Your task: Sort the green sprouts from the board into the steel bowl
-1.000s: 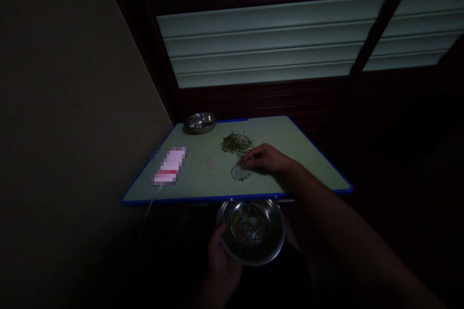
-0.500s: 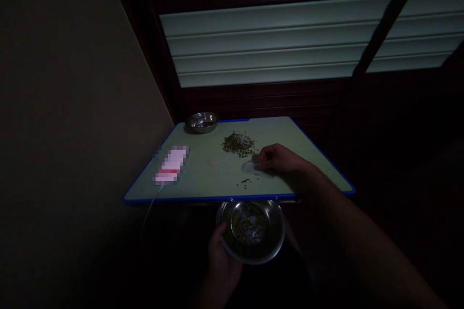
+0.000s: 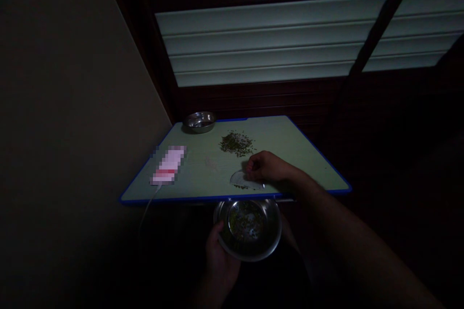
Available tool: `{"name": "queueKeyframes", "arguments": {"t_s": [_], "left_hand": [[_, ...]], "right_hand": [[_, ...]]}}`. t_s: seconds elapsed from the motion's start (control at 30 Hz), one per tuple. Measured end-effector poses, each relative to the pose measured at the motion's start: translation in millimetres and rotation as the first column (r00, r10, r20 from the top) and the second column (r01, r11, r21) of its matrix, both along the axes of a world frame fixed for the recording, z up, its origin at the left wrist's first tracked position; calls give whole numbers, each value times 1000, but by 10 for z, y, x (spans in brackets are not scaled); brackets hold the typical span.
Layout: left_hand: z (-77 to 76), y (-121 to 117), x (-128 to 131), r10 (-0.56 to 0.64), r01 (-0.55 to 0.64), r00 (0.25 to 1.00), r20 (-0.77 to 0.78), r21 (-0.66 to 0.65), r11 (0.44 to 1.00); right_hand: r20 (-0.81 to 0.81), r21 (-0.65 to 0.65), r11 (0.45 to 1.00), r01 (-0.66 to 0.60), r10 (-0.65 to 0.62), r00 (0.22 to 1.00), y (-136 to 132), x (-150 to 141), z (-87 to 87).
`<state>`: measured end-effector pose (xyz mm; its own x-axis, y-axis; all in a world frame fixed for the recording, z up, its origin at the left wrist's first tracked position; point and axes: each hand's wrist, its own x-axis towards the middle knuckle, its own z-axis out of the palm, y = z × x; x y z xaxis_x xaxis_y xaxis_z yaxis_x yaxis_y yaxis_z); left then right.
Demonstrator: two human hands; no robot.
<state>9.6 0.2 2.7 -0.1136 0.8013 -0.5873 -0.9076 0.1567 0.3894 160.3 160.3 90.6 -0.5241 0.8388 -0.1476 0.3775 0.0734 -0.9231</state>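
My left hand [image 3: 222, 256] grips the rim of a metal bowl [image 3: 272, 246] just under the table's front edge, thumb over the rim. Small green and brownish bean-like grains [image 3: 246, 222] lie in its bottom. My right hand [image 3: 261, 166] is closed on a clear, half-round plastic scraper [image 3: 242, 179], its curved side up and its straight edge toward the front of the tabletop. A few loose grains [image 3: 239, 187] sit along that straight edge. Beyond my right hand a pile of the same kind of grains [image 3: 235, 144] is spread on the table.
The pale green tabletop [image 3: 290, 137] has a blue rim. A second metal bowl [image 3: 200, 123] stands at its back left corner. A blurred-out phone [image 3: 169, 164] with a white cable [image 3: 148, 210] lies on the left. A wall [image 3: 72, 82] rises at the left, slatted panels [image 3: 268, 41] behind.
My right hand has drawn the scraper toward the front edge and slightly left, up to the few loose grains there. The left hand and bowl stay nearly in place; the view shifts slightly.
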Motion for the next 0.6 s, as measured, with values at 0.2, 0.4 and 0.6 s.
{"name": "queueKeyframes", "arguments": {"t_s": [0.2,0.4,0.6], "left_hand": [[-8,10,0,22,-22,1000,4,7,1000],[7,13,9,4,-4,1000,-12,17,1000],[33,15,15,16,-16,1000,7,14,1000]], "right_hand": [[16,23,999,-48,48,999,-77,-28,24],[5,20,992,-127,127,992,-81,-22,18],[-20,-27,977,-209,209,978,-125,-21,42]]}}
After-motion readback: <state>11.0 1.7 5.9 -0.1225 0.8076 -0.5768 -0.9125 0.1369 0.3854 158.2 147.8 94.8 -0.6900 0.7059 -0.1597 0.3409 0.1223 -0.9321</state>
